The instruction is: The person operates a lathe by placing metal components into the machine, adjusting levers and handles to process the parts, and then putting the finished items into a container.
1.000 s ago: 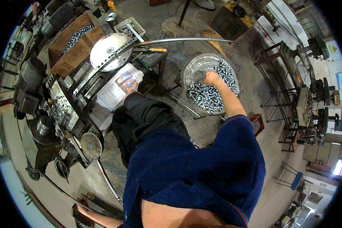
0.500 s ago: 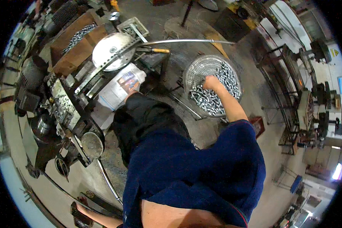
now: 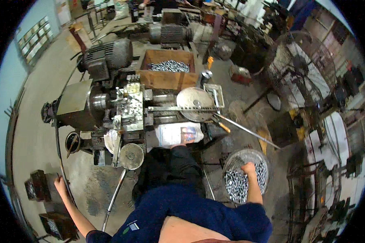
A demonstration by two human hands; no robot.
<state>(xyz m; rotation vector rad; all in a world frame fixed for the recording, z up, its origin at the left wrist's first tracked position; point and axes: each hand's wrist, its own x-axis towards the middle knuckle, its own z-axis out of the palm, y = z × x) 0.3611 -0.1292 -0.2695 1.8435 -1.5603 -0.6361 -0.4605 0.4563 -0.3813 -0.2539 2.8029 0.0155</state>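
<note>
At the lower right, my right hand [image 3: 248, 168] is closed in a fist over a round perforated metal basin [image 3: 232, 157]. What it holds, if anything, is hidden. Many short, shiny metal parts [image 3: 236, 187] fill the basin below it. My left arm stretches out to the far left. There my left hand [image 3: 60, 186] is beside a dark bin [image 3: 37, 185] and a dark hose [image 3: 59, 156]; its fingers are too small and blurred to read. Another dark box [image 3: 59, 227], with small metal parts inside, stands below it.
Ahead stands a lathe-like machine [image 3: 129, 106] with a handwheel [image 3: 132, 156] and a large motor [image 3: 108, 54]. A wooden crate [image 3: 166, 79] of metal parts is behind it. A printed sack [image 3: 178, 135] lies by my legs. A long rod [image 3: 251, 132] juts right, towards a caged fan [image 3: 300, 65].
My view has swung to the left, so the machine now stands upright ahead. My left arm has come further into sight. My right hand stays at the basin.
</note>
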